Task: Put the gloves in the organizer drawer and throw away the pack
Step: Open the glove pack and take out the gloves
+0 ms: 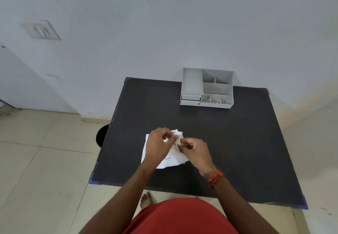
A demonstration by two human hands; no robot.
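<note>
A white paper glove pack (172,158) with small blue print lies on the black table (237,142) near its front left. My left hand (159,146) and my right hand (196,151) both pinch the pack's crumpled top edge, fingertips close together. The gloves themselves are hidden inside or under my hands. A grey desk organizer (207,88) with open compartments stands at the table's far edge against the wall. Its two small drawers (190,99) at the front left look shut.
A black round bin (101,135) stands on the tiled floor at the table's left edge, mostly hidden by the tabletop. A white wall runs behind the table. My bare foot (146,200) shows below the table's front edge.
</note>
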